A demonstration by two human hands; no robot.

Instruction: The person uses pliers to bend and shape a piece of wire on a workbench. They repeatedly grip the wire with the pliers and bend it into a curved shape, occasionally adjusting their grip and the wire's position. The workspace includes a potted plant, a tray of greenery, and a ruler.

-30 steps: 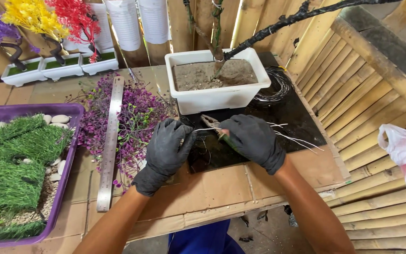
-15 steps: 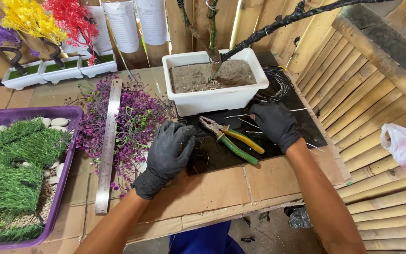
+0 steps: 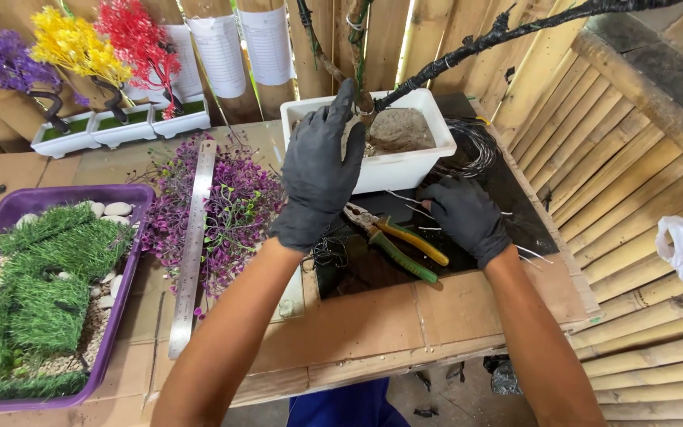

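At the far left, a purple tray [image 3: 132, 261] of green turf pieces and white pebbles is cut off by the picture's edge, so its full extent cannot be seen. Beside it a metal ruler [image 3: 192, 245] lies over a heap of purple artificial foliage [image 3: 235, 205], part of which it covers. The left hand [image 3: 319, 170], in a black glove, reaches up over the near rim of the white planter [image 3: 405, 168] with fingers raised toward the dark trunk [image 3: 364, 99]; the glove hides the contact, so whether it grasps the trunk or merely touches it cannot be told. The trunk stands in the planter's sandy fill, and its branches run out of the top of the picture. On the table's black mat [image 3: 515, 217], pliers [image 3: 397, 241] with yellow and green handles lie free between the two hands. The right hand [image 3: 464, 217], also gloved, rests on the mat with fingers curled over thin wire pieces [image 3: 405, 198]; whether it pinches one is hard to make out. A dark wire coil [image 3: 472, 146] sits behind the planter, partly hidden.
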